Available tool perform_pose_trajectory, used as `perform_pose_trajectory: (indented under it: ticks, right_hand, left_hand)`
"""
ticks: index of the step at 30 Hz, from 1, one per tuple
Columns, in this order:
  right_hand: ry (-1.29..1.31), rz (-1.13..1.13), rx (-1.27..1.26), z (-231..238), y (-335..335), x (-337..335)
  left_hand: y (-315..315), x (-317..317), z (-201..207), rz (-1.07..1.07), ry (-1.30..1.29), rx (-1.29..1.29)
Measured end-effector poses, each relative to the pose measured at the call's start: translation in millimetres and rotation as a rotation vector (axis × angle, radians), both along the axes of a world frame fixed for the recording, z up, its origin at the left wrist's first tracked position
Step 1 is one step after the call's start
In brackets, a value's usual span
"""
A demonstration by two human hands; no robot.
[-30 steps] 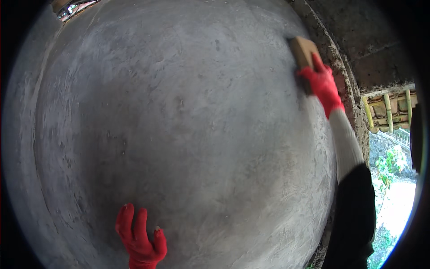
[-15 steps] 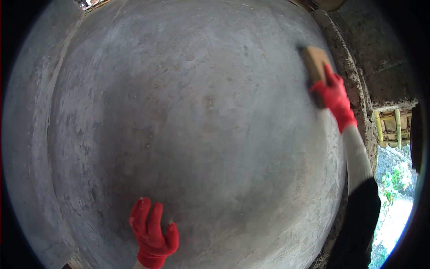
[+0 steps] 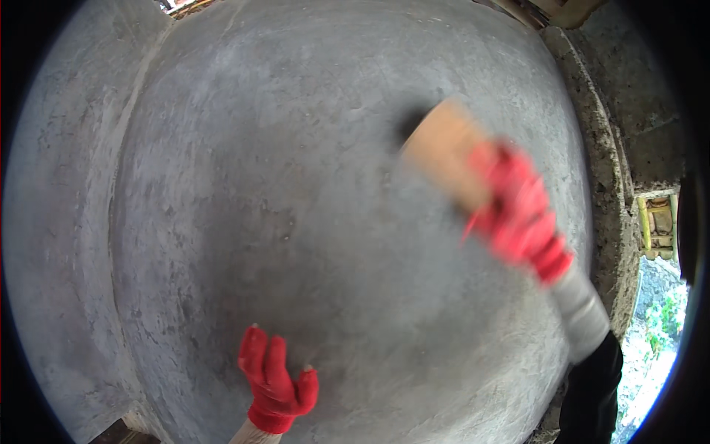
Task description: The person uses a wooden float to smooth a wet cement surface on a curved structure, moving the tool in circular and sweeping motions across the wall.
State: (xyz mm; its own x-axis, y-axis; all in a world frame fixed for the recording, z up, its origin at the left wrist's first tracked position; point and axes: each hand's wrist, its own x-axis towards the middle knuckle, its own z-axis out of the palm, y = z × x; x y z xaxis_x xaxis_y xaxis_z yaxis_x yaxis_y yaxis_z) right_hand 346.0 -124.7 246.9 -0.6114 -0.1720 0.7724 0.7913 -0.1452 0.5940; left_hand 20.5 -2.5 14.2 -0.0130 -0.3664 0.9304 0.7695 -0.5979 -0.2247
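A grey plastered wall (image 3: 347, 244) fills most of the view. My right hand (image 3: 518, 203), in a red glove, grips a flat, wooden block-like float (image 3: 447, 148) at the upper right of the wall. Motion smears both the hand and the float; a dark shadow lies along the float's upper left edge. Whether its face touches the plaster I cannot tell. Low and left of the middle, my left hand (image 3: 276, 377), also red-gloved, is raised before the wall with fingers apart and nothing in it. The fingertips of that glove look worn or bare.
A wall corner (image 3: 112, 222) runs down the left side. At the right stands a rough wall edge (image 3: 610, 155), and past it an opening shows green plants (image 3: 665, 318) in bright light. Wooden poles (image 3: 521, 11) show at the top right.
My right hand has swept the float leftward from the wall's right edge, and it appears larger now. The left hand keeps its pose; the whole view has shifted slightly.
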Motion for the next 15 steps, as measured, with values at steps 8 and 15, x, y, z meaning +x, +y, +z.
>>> perform_pose_trajectory:
  ticks: [8,15]
  right_hand:
    - [0.213,0.056,0.018,17,13,-22]
    - [-0.253,0.065,-0.5,-92,17,-99]
  left_hand:
    - [4,0,4,-0.048,0.033,0.057]
    - [-1,-19,7,-0.121,-0.03,-0.11]
